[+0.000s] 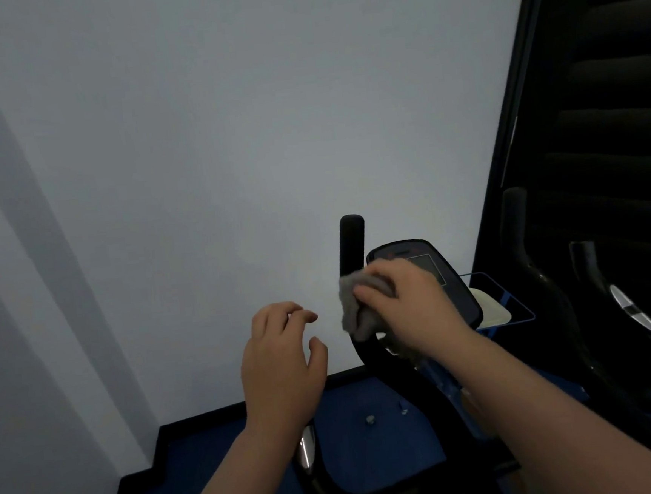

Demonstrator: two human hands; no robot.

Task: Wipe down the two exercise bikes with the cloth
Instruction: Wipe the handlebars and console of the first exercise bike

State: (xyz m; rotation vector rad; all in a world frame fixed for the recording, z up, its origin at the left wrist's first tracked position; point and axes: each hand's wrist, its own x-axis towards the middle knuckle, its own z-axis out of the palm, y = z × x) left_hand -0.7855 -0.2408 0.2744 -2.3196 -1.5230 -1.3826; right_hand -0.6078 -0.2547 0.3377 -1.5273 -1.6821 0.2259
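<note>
A black exercise bike stands close below me, with an upright handlebar grip (352,240) and a tilted console (442,272). My right hand (407,302) grips a grey cloth (354,307) and holds it against the handlebar just left of the console. My left hand (282,357) hovers to the left of the bike in front of the wall, fingers loosely curled and holding nothing. A second black bike (612,300) stands at the right in the dark, with its own handlebar grip (516,214) sticking up.
A pale wall (227,137) fills most of the view right behind the bike. Blue floor (361,409) with a black skirting lies below. A blue wire holder with a pale object (492,309) sits behind the console. A dark slatted window blind (607,64) is at the right.
</note>
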